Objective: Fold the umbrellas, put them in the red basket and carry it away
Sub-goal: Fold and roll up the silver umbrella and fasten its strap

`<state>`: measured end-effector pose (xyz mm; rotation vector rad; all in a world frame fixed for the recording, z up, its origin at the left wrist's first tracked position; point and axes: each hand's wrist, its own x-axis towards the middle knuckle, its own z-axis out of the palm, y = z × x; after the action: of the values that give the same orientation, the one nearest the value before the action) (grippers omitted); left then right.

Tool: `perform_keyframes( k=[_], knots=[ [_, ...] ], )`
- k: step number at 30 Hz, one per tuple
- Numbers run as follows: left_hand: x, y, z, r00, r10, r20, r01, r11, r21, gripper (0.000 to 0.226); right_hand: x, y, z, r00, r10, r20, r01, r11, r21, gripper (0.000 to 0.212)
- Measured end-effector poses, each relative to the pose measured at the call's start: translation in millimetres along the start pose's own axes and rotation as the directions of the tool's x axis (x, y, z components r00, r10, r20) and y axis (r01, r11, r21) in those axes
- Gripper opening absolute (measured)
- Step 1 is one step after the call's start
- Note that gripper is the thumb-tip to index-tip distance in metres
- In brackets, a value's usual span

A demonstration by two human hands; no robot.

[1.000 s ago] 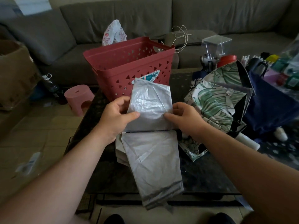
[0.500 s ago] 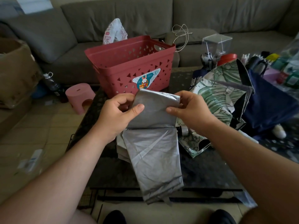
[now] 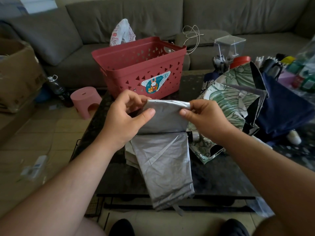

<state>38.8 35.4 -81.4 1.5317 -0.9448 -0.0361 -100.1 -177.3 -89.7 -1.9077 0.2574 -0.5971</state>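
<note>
Two hands, the left hand [image 3: 122, 116] and right hand [image 3: 202, 116], pinch the top flap of the shiny silver cloth umbrella [image 3: 163, 160] near the tabletop's front edge, now folded lower than before, so the empty red plastic basket [image 3: 136, 65] waits behind.

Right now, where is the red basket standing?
In the head view the red basket stands at the far edge of the dark table, slightly left of centre, just behind the silver umbrella and in front of the grey sofa.
</note>
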Motion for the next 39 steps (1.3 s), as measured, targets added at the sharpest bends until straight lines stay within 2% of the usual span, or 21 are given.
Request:
perform_keyframes(
  k=[2, 4, 9, 13, 17, 19, 23, 28, 34, 36, 39],
  knots=[
    [-0.2, 1.7, -1.8, 1.000, -0.006, 0.022, 0.006, 1.000, 0.016, 0.040, -1.7, -4.0, 2.2, 1.000, -0.023, 0.006, 0.023, 1.000, 0.004, 0.014],
    [-0.9, 3.4, -3.1, 0.999, -0.011, 0.036, 0.009, 0.998, 0.057, 0.043, -2.9, -6.4, 3.3, 0.999, -0.044, -0.006, 0.044, 0.999, 0.020, 0.021],
    [-2.7, 0.4, -2.7, 1.000, 0.003, 0.004, -0.003, 0.995, 0.101, 0.015, -2.4, -6.6, 1.9, 0.996, -0.088, -0.028, 0.087, 0.995, -0.044, 0.021],
    [-1.2, -0.4, -4.8, 0.999, 0.009, -0.052, -0.004, 0.996, 0.087, 0.015, -5.0, -10.2, 2.6, 0.997, -0.074, -0.004, 0.074, 0.997, -0.007, 0.016],
    [0.4, -0.2, -2.7, 0.997, -0.017, -0.074, 0.021, 0.998, 0.052, 0.009, -6.1, -13.3, 1.1, 0.997, -0.065, -0.039, 0.066, 0.997, 0.042, 0.015],
    [0.7, -0.5, -2.2, 0.997, -0.026, -0.071, 0.029, 0.998, 0.047, 0.006, -6.9, -12.6, -0.4, 0.997, -0.054, -0.056, 0.054, 0.999, 0.007, 0.024],
    [0.6, -2.8, -2.5, 0.998, -0.030, -0.061, 0.033, 0.998, 0.046, 0.011, -9.8, -11.0, 0.7, 0.997, -0.034, -0.076, 0.030, 0.998, -0.049, 0.019],
    [0.2, -3.0, -1.0, 0.997, -0.025, -0.073, 0.028, 0.999, 0.041, 0.007, -10.1, -8.6, 1.0, 0.989, -0.016, -0.145, 0.010, 0.999, -0.046, 0.027],
    [-2.3, -4.1, -0.3, 0.997, -0.041, -0.065, 0.044, 0.998, 0.039, 0.014, -10.3, -6.0, 1.9, 0.989, -0.041, -0.139, 0.033, 0.998, -0.060, 0.021],
    [-2.4, -2.8, -0.3, 0.997, -0.044, -0.061, 0.046, 0.998, 0.032, 0.012, -10.0, -8.3, 2.9, 0.991, -0.042, -0.124, 0.045, 0.999, 0.018, 0.018],
    [-2.9, 0.0, 1.2, 0.998, -0.039, -0.043, 0.040, 0.999, 0.014, 0.013, -8.9, -13.4, 3.6, 0.992, 0.060, -0.108, -0.029, 0.964, 0.265, 0.014]
  ],
)
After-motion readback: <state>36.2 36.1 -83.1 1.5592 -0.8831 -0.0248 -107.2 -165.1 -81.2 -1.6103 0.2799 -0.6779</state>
